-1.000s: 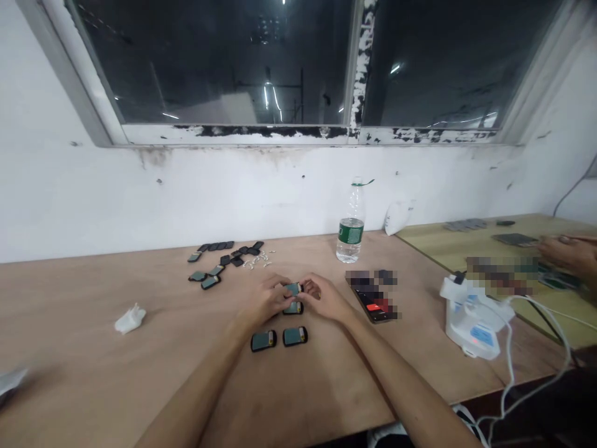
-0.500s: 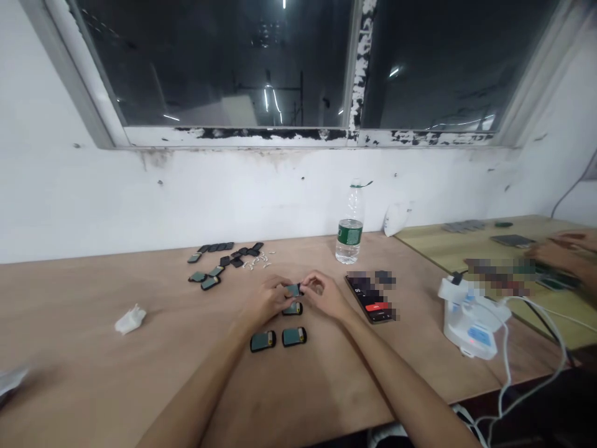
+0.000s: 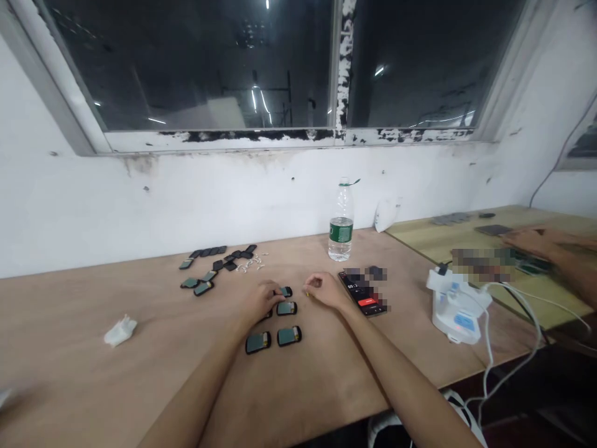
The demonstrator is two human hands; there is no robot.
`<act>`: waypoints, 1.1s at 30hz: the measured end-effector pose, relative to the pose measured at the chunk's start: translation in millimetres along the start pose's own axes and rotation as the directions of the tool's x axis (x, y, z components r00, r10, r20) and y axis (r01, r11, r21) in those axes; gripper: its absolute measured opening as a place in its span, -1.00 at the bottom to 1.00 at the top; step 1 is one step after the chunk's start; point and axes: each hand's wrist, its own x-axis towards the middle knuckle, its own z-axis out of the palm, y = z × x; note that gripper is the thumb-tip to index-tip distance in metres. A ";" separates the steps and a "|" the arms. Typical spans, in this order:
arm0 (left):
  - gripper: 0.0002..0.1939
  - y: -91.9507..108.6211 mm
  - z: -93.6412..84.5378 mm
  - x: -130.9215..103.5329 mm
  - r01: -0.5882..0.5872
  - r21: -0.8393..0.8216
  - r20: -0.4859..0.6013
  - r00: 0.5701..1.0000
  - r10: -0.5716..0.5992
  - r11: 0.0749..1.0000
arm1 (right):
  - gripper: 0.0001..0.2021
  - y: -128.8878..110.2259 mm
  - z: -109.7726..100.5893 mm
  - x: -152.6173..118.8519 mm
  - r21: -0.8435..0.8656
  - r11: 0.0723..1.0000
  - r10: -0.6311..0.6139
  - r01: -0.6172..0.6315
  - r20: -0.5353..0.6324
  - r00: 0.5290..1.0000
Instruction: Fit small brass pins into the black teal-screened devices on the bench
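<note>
I had the left hand [image 3: 261,301] pinching a rounded, black-rimmed, green-faced piece [image 3: 285,291], long axis roughly along the worktop's [image 3: 140,386] far edge. The right hand [image 3: 326,291] curled to its right, grip unclear.

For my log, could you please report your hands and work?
Left hand touching a module. Right hand apart from it, grip unclear. Phone close beside right hand.

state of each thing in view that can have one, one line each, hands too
left hand: fingers at the farthest near module
right hand: fingers curled, grip unclear
two nearest modules: lying flat, side by side
bottle: upright, partly filled
phone: lying flat, screen lit
white power strip: cables attached
white tissue: crumpled
</note>
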 end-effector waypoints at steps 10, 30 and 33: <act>-0.83 10.0 -6.2 -2.9 0.039 -0.057 -0.043 0.998 -0.042 0.998 | -0.63 4.5 -16.3 9.7 0.070 0.984 -0.116 0.166 -0.462 0.880; -0.89 19.6 -7.9 -19.6 -0.150 0.086 0.141 0.980 0.137 0.985 | -0.79 18.7 -16.2 -0.3 -0.135 0.962 -0.199 0.237 0.246 0.949; -0.89 20.0 -8.9 -19.1 -0.141 0.087 0.160 0.979 0.126 0.986 | -0.82 17.9 -19.1 0.1 -0.124 0.969 -0.178 0.213 0.248 0.952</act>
